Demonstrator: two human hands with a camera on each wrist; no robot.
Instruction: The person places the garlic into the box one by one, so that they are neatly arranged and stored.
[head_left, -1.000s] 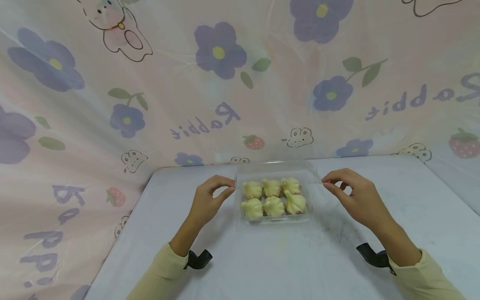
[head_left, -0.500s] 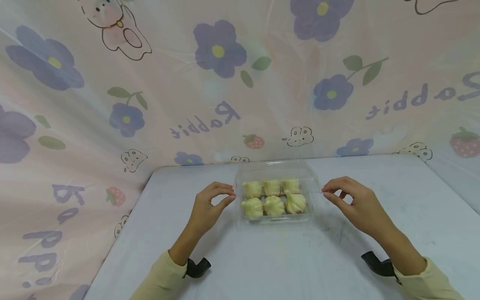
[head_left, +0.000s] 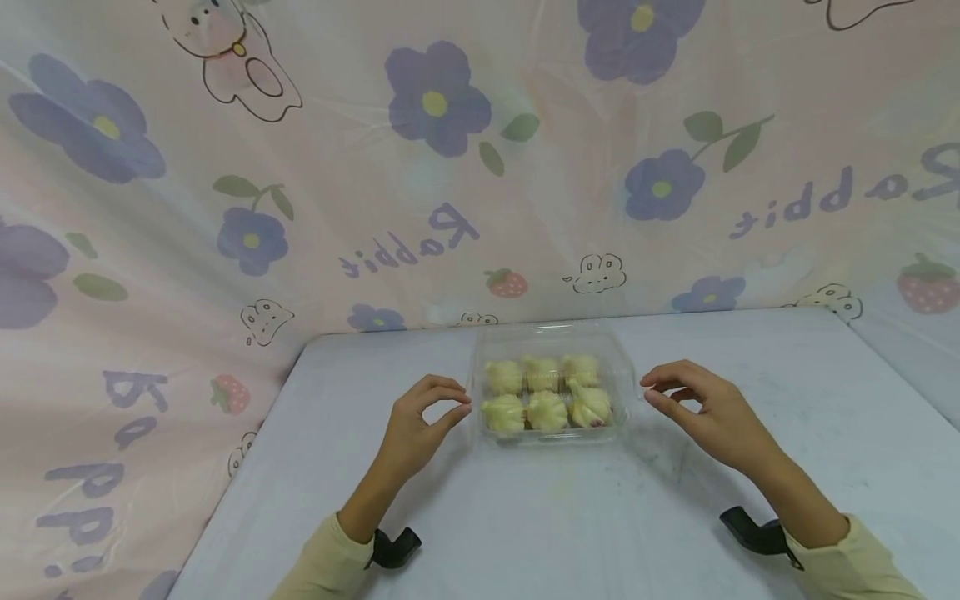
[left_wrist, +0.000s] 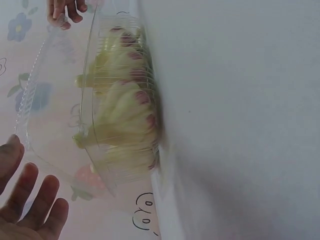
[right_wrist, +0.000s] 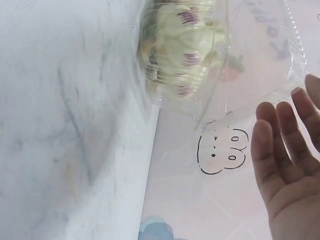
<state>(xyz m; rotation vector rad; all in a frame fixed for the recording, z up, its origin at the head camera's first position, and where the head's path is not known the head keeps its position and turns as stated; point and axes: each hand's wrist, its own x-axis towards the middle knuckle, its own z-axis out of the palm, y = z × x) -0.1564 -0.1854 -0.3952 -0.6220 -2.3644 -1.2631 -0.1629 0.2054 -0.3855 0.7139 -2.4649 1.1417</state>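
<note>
A clear plastic clamshell container (head_left: 551, 438) sits on the white tabletop, holding several pale garlic bulbs (head_left: 547, 411) in two rows. Its hinged lid (left_wrist: 55, 115) is tilted partway over the bulbs, hinge at the back. With thumb and fingertips my left hand (head_left: 415, 425) pinches the lid's left front corner. At the opposite corner my right hand (head_left: 708, 410) pinches the lid's edge in the same manner; the right wrist view shows those fingers right by the lid corner. Purple-red marks show on the bulbs through the ribbed wall in both wrist views.
A white-covered table (head_left: 555, 525) lies under the container and both forearms. Behind and to the left hangs a printed curtain (head_left: 322, 167) with flowers and rabbits, close to the table's back edge. A black strap mount (head_left: 753, 531) sits at each wrist.
Both hands have come down and slightly nearer, swinging the lid's front edge lower over the back row of garlic bulbs. The container's base has stayed in place.
</note>
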